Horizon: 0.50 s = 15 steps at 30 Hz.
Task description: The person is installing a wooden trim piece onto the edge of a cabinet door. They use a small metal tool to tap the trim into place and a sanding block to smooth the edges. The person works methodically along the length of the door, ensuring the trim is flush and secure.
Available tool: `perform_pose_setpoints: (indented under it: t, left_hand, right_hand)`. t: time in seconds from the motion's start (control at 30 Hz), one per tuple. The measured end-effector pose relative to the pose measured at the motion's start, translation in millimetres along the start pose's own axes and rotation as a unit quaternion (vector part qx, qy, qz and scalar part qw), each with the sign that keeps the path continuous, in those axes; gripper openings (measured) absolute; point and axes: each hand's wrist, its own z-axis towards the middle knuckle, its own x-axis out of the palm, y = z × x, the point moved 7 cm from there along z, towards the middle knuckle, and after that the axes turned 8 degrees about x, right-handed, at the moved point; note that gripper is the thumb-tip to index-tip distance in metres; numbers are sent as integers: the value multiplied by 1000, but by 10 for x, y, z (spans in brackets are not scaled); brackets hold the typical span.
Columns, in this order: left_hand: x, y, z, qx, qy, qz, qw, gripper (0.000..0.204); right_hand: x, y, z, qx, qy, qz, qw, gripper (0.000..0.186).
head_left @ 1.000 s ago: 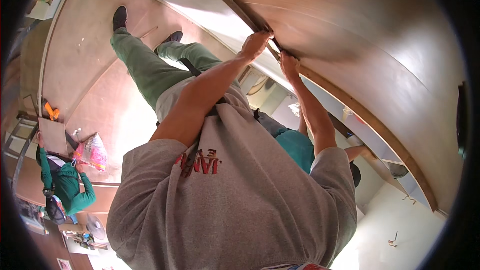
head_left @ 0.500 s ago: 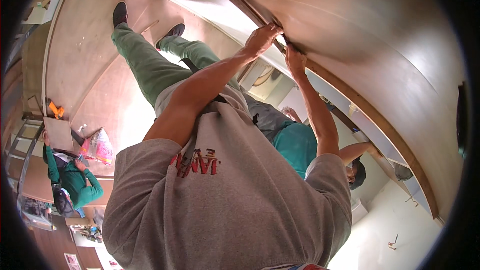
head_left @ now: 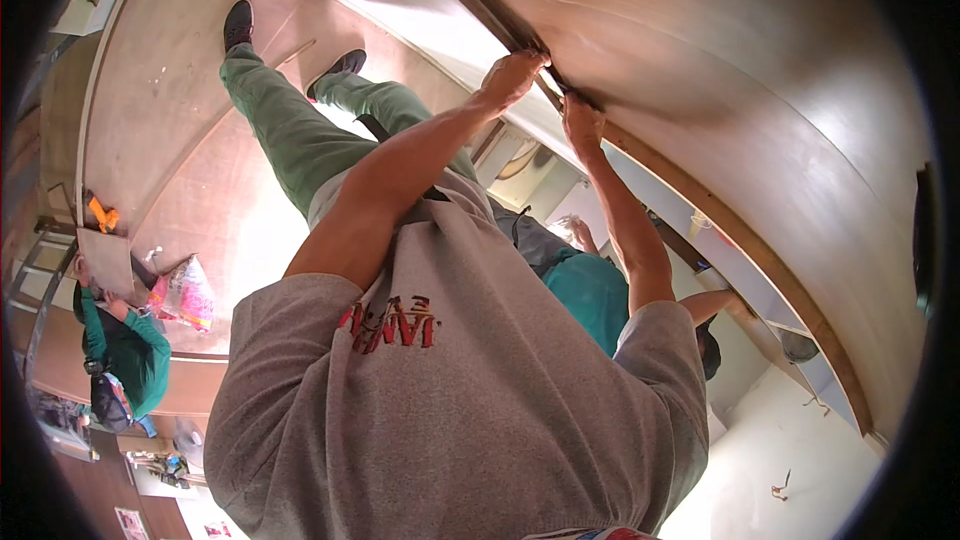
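Observation:
Both my hands are raised to the brown edge strip (head_left: 690,175) of a large curved wooden panel (head_left: 740,50). My left hand (head_left: 513,78) has its fingers closed in a pinch against that edge. Close by on the right, my right hand (head_left: 582,125) is also closed, its fingertips pressed at the same edge. A narrow pale gap or strip shows between the two hands. Whatever the fingers grip is too small and dark to make out.
A co-worker in a teal shirt (head_left: 590,295) stands close beyond my right arm. Another person in green (head_left: 125,360) is at the far left, by a flat board (head_left: 105,258), a pink and white bag (head_left: 182,295), an orange tool (head_left: 102,213) and a metal ladder (head_left: 40,280).
Both hands have shifted slightly left along with the view, still at the panel edge. The person in green at the left has bent closer to the board.

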Motion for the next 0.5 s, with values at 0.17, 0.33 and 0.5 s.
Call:
perform_pose_setpoints:
  t: [0.17,0.33,0.5]
  left_hand:
    - [45,-2,32,39,60,29,997,22]
    - [-557,-263,8,196,-25,55,979,17]
    - [-1427,-224,-43,109,57,38,992,17]
  right_hand:
    - [-28,-102,-54,1,-14,61,998,18]
    - [-105,-165,-156,82,15,99,992,23]
    - [479,-237,-69,51,98,103,989,30]
